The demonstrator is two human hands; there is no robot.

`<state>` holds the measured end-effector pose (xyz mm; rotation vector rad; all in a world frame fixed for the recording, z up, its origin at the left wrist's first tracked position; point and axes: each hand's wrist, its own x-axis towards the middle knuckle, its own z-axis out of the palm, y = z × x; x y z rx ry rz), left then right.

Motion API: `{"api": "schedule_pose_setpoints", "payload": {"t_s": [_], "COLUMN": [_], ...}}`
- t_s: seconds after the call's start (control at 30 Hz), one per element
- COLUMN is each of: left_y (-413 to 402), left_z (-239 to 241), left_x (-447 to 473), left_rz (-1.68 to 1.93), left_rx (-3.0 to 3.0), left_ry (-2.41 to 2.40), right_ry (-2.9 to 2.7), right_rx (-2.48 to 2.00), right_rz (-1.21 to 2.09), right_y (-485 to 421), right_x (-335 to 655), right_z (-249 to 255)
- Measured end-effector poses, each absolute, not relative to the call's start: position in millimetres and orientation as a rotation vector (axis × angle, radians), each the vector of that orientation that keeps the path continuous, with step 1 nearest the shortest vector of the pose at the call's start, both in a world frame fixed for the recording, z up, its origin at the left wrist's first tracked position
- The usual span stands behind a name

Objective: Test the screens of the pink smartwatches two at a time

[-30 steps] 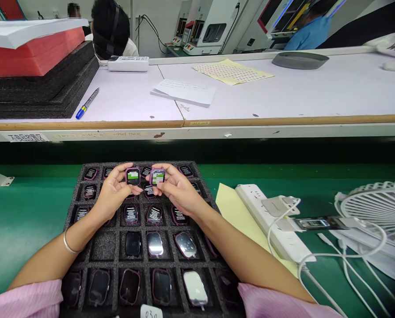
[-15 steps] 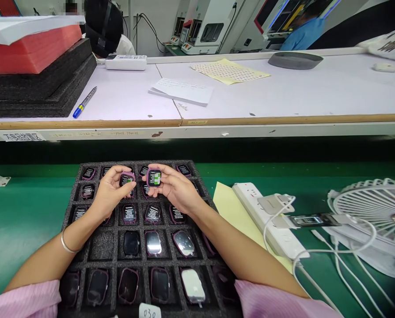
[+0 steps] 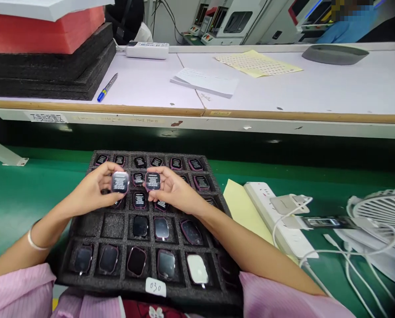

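My left hand [image 3: 100,187] grips a smartwatch body [image 3: 120,182] by its edges, with glare and lines of white text on its screen. In my right hand [image 3: 174,190] is a second smartwatch body [image 3: 153,181], pinched between thumb and fingers, its dark screen also showing white text. Both are held side by side above a black foam tray [image 3: 114,226]. The tray's compartments hold several more watch bodies; those in the back rows show text, while the front ones, such as this watch [image 3: 137,261], have dark screens. One piece [image 3: 198,269] looks white.
A white label [image 3: 155,287] marked 030 is on the tray's front edge. To the right are a power strip [image 3: 267,212], cables and a white fan [image 3: 383,212]. The shelf [image 3: 144,88] carries foam sheets [image 3: 48,75], a pen [image 3: 108,87] and papers [image 3: 206,82].
The screen in my right hand went from a green-and-white pattern to white text. The left watch has turned and catches glare, and my left hand has moved slightly away. The camera view has shifted.
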<state>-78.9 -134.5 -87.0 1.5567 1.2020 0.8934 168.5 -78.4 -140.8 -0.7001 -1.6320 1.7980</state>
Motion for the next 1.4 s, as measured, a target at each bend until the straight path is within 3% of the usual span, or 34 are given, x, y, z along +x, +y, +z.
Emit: {"api": "schedule_pose_setpoints", "payload": {"t_s": [0.13,0.23,0.33,0.6,0.73,0.87,1.0,1.23,1.4], "left_y": [-192.1,-224.7,-238.1,-247.9,-274.0,-305.6,-307.3,-262.5,-238.6], "left_z": [-102.4,-121.9,-133.8,-143.5,-164.4,-180.5,-182.9,-166.9,-135.4], "left_x": [-128.6,-146.7,-150.2,-163.1,-162.7,-137.6,-116.9,-138.2,-122.4], "left_rz": [0.612,0.47,0.422,0.553,0.764,0.873,0.959,0.938,0.809], "left_rx": [1.987,2.035,2.002,1.831,1.545,1.347,1.314,1.303,1.938], "left_ry": [1.452,1.622,1.683,1.771,1.883,1.912,2.007,2.122,2.175], "right_ry": [-2.194,-2.516,-2.657,-2.701,-2.318,-1.968,-1.913,-2.006,-2.268], "right_rx": [-0.725,-0.786,-0.806,-0.725,-1.263,-1.864,-1.924,-1.792,-1.795], "right_rz": [1.329,0.952,0.774,0.745,0.536,0.236,0.292,0.382,0.12], "right_y": [-109.9,-135.7,-155.3,-157.9,-153.7,-181.1,-204.7,-174.2,-148.9], "right_x": [150.1,132.6,113.1,146.0,243.6,320.5,321.5,292.5,288.2], "right_z": [-139.7,-139.2,-142.0,-121.4,-127.0,-170.3,-201.6,-188.0,-158.9]}}
